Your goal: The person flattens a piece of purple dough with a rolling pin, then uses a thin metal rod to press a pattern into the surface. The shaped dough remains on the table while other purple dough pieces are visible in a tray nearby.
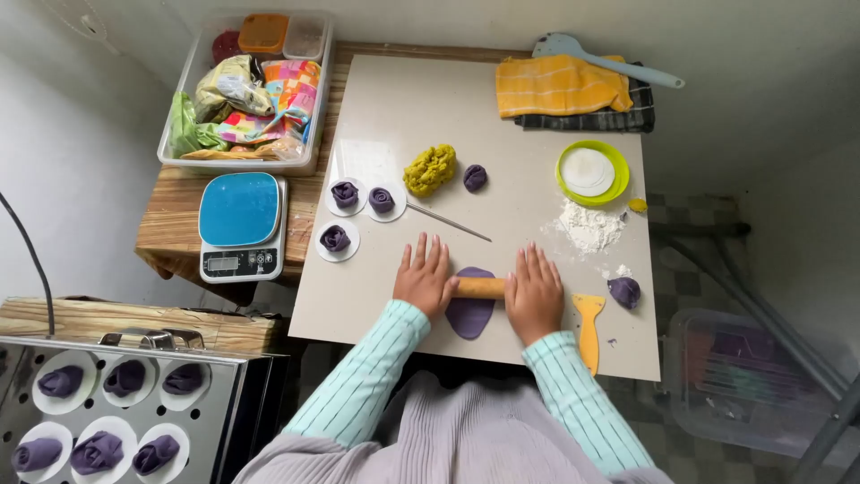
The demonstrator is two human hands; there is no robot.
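Both your hands, left hand (425,280) and right hand (534,294), press flat with fingers spread on the rolling pin (479,288) over the purple dough (471,309). Unfloured, the dough may stick; the yellow scraper (589,330) lies just right of the pin.

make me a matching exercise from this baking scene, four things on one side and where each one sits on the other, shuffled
Things:
1. rolling pin
2. kitchen scale
3. yellow scraper
4. yellow cloth

Places:
A. far right corner of the board, on a dark checked cloth
B. under both hands, across the flat purple dough
C. on the wooden table left of the board
D. near edge of the board, beside the right hand

Pairs: 1-B, 2-C, 3-D, 4-A
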